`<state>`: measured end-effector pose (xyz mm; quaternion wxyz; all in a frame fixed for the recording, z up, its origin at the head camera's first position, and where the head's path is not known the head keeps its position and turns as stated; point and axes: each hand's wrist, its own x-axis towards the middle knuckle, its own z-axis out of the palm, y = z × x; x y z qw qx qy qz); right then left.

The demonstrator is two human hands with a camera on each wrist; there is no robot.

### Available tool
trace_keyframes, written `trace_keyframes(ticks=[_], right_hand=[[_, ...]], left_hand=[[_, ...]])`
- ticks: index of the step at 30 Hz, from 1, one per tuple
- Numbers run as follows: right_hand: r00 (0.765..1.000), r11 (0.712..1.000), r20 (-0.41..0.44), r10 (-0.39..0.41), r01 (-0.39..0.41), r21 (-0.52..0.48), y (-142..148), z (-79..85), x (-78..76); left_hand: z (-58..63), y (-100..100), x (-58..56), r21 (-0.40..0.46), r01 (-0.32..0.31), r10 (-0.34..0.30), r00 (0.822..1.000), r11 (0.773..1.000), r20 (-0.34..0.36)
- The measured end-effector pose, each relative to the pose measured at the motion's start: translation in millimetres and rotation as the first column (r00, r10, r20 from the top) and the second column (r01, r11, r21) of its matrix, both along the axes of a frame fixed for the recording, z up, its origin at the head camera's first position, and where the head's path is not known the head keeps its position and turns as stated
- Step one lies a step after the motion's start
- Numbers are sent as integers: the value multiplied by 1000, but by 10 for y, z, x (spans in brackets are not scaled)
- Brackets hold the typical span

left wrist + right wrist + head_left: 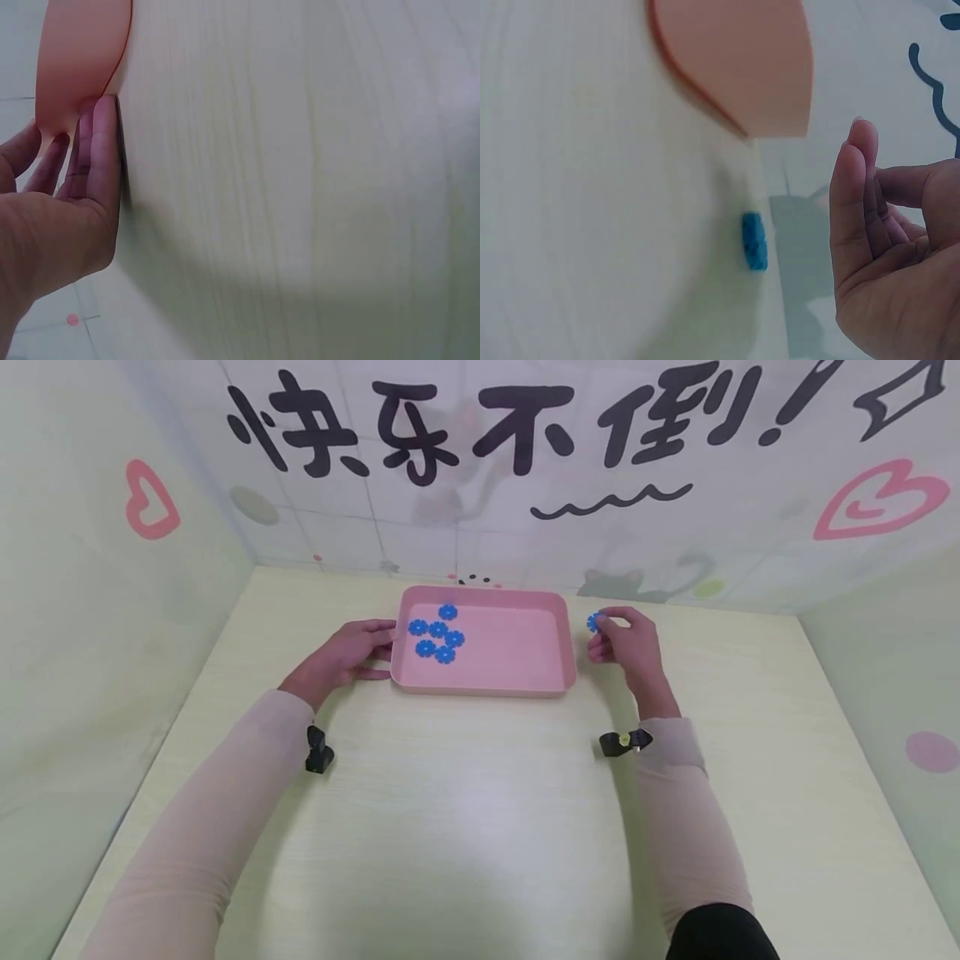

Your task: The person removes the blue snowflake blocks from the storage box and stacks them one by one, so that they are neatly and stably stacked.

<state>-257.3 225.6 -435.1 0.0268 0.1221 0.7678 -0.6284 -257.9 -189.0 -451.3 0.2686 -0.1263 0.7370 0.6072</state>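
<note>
At the left end of the pink tray [495, 692] is my left hand [352, 650]. In the left wrist view, its fairly straight fingers [103, 150] touch the tray's outer wall [82, 52]. Several blue flower-shaped discs lie flat in the tray's left half, one disc [447, 612] furthest back. Beyond the tray's right end is my right hand [628, 647], beside another blue disc [593, 622] partly covered by the thumb. Seen from the right wrist, that disc [754, 241] rests on the table, apart from the right hand [889, 240], whose fingers are extended and hold nothing visible.
A pale wood-grain table [465, 827] carries everything. Behind it stands a printed backdrop [525, 543] with large black lettering. Light side panels [885, 693] border the table. A small black wrist camera [318, 750] sits at the left cuff, another [622, 743] at the right.
</note>
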Motion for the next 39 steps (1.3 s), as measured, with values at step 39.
trace_keyframes(ticks=[39], right_hand=[[981, 995, 190, 33, -51, 91, 276, -354, -53]], left_hand=[[11, 21, -8, 0, -18, 18, 1000, 1000, 1]])
